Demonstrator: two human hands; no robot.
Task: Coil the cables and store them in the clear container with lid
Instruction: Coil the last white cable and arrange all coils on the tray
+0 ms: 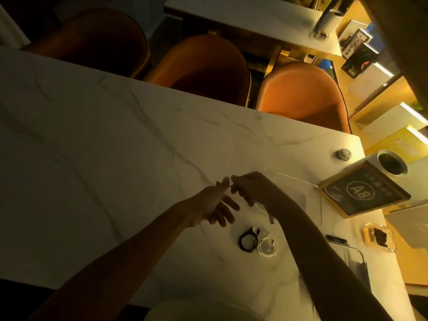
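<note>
Cables: black coil (248, 239) and white coil (267, 245) lay touching on table (115, 140)
Left hand (214, 202): thumb pinched white cable (269, 215); other fingers spread
Right hand (250, 187): curled around same cable

On my worktop (115, 135) I count two coiled cables, one black (248, 240) and one white (267, 246), and a third, thin one (229, 185) pinched between my two hands, left (214, 205) and right (251, 187). One clear container (310, 202), one lid (354, 258), one A8 sign (363, 192), and three orange chairs (303, 93) beyond.
</note>
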